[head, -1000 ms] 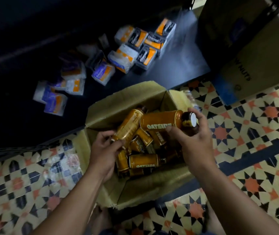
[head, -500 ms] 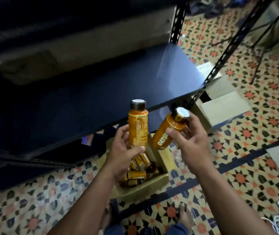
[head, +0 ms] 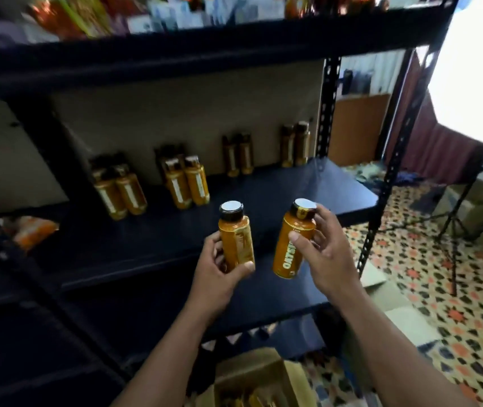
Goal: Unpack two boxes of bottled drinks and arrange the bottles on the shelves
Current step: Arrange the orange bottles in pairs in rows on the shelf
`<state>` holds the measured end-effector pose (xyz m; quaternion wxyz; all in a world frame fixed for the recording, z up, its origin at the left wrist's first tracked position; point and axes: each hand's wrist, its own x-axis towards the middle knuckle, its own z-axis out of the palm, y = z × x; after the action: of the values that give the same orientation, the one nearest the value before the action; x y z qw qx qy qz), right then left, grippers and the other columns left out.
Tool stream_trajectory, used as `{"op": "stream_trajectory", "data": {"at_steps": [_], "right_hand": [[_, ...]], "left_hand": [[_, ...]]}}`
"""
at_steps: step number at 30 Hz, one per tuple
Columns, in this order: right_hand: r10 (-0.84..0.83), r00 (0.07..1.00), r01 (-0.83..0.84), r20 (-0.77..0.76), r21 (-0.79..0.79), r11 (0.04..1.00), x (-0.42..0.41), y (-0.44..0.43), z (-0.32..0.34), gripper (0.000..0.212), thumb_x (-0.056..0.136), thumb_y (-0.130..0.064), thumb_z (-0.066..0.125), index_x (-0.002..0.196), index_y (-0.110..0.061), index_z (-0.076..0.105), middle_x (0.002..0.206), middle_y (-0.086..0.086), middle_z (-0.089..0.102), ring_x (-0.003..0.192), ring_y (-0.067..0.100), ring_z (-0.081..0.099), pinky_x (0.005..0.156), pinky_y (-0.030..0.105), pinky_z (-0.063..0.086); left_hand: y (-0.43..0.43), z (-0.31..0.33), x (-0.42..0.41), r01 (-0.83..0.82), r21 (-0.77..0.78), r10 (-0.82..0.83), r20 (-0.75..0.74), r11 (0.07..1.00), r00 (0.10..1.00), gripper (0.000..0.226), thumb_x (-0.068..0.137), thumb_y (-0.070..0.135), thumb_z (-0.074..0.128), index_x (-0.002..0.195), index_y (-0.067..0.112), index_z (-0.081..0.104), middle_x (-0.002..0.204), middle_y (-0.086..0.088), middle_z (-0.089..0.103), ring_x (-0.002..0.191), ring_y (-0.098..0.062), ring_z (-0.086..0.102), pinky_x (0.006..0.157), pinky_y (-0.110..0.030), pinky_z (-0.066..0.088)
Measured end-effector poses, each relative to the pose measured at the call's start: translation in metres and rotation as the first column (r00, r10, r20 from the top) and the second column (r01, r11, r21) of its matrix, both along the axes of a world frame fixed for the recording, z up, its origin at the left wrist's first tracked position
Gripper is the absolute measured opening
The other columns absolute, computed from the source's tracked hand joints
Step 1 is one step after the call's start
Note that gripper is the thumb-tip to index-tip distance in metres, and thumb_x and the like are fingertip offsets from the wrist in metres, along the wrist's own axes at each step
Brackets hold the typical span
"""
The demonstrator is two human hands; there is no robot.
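Two grips to call here. Nearest, at the bottom edge, sits the open cardboard box with its dull brown flaps. Above it the left hand curls round an upright orange bottle, a smooth cylinder with a black cap and white top. The right hand clasps a second bottle, slightly tilted, white lettering down its side. Beyond, on the flat dark shelf, four pairs of shelved bottles stand along the back.

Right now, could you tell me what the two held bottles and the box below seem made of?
Left bottle and right bottle: probably plastic, could be glass; glossy orange label wrap, dark caps, pale tops. Box: matte brown cardboard, folded flaps.
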<state>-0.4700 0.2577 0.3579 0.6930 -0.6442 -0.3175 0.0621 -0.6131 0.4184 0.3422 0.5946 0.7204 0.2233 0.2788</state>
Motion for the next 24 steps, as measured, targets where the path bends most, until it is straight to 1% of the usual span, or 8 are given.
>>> {"op": "stream_trajectory", "data": {"at_steps": [2,3,6,9,13,17,22,24], "right_hand": [[0.042,0.999,-0.043,0.027,0.009,0.999,0.010,0.004,0.016,0.059,0.093,-0.015,0.075,0.145,-0.019,0.048,0.126,-0.006,0.068,0.115,0.014,0.067,0.099,0.038,0.055],[0.062,0.998,-0.063,0.030,0.015,0.998,0.014,0.007,0.023,0.059,0.093,-0.013,0.074,0.145,-0.020,0.048,0.125,-0.008,0.068,0.115,0.014,0.067,0.101,0.040,0.055],[0.107,0.994,-0.107,0.037,0.010,0.994,0.021,0.016,0.034,0.059,0.094,-0.011,0.073,0.145,-0.025,0.047,0.127,-0.009,0.067,0.116,0.010,0.067,0.105,0.041,0.053],[0.133,0.990,-0.131,0.046,-0.041,0.991,0.029,0.026,0.037,0.058,0.095,-0.016,0.073,0.142,-0.035,0.046,0.127,-0.016,0.066,0.117,0.002,0.064,0.106,0.036,0.051],[0.131,0.990,-0.125,0.046,-0.116,0.985,0.043,0.046,0.028,0.062,0.094,-0.027,0.074,0.147,-0.036,0.044,0.134,-0.017,0.062,0.124,-0.003,0.058,0.110,0.039,0.048],[0.075,0.997,-0.071,0.023,-0.145,0.987,0.059,0.075,0.013,0.064,0.092,-0.035,0.076,0.148,-0.040,0.044,0.133,-0.017,0.064,0.127,0.004,0.058,0.111,0.046,0.048],[0.006,1.000,-0.007,-0.006,-0.165,0.986,0.077,0.114,-0.002,0.062,0.092,-0.031,0.078,0.145,-0.039,0.048,0.123,-0.020,0.069,0.120,0.001,0.062,0.108,0.045,0.051],[-0.034,0.999,0.032,-0.010,-0.175,0.984,0.082,0.125,-0.007,0.056,0.091,-0.028,0.078,0.134,-0.052,0.051,0.119,-0.024,0.069,0.118,-0.001,0.062,0.108,0.042,0.050]], "left_hand": [[0.002,0.014,0.003,-0.062,-0.009,0.062,0.018,0.998,0.998,0.068,0.081,0.011,0.083,0.126,0.044,0.046,0.129,0.011,0.060,0.111,-0.004,0.065,0.090,-0.027,0.054],[0.003,0.018,0.004,-0.095,-0.010,0.095,0.020,0.995,0.995,0.068,0.080,0.013,0.084,0.128,0.043,0.045,0.129,0.011,0.060,0.112,-0.005,0.064,0.091,-0.027,0.054],[0.006,0.025,0.006,-0.194,0.031,0.194,-0.007,0.981,0.981,0.071,0.078,0.021,0.086,0.132,0.041,0.044,0.128,0.014,0.058,0.117,-0.007,0.058,0.101,-0.033,0.049],[0.012,0.028,0.009,-0.229,0.049,0.231,-0.036,0.972,0.972,0.072,0.077,0.023,0.087,0.131,0.043,0.043,0.125,0.017,0.057,0.116,-0.005,0.056,0.098,-0.032,0.048],[0.032,0.023,0.019,-0.206,0.065,0.211,-0.078,0.976,0.974,0.073,0.078,0.021,0.087,0.134,0.039,0.043,0.123,0.020,0.057,0.116,-0.002,0.055,0.092,-0.028,0.048],[0.065,0.014,0.039,-0.165,0.091,0.176,-0.129,0.982,0.976,0.076,0.079,0.018,0.086,0.139,0.034,0.043,0.127,0.016,0.057,0.118,-0.007,0.055,0.100,-0.033,0.048],[0.109,0.001,0.069,-0.089,0.145,0.117,-0.196,0.985,0.974,0.079,0.081,0.017,0.085,0.145,0.031,0.039,0.126,0.014,0.052,0.121,-0.009,0.051,0.096,-0.028,0.042],[0.122,-0.005,0.077,-0.058,0.131,0.084,-0.204,0.990,0.975,0.074,0.083,0.014,0.082,0.142,0.033,0.040,0.127,0.014,0.052,0.120,-0.009,0.051,0.095,-0.028,0.041]]}}
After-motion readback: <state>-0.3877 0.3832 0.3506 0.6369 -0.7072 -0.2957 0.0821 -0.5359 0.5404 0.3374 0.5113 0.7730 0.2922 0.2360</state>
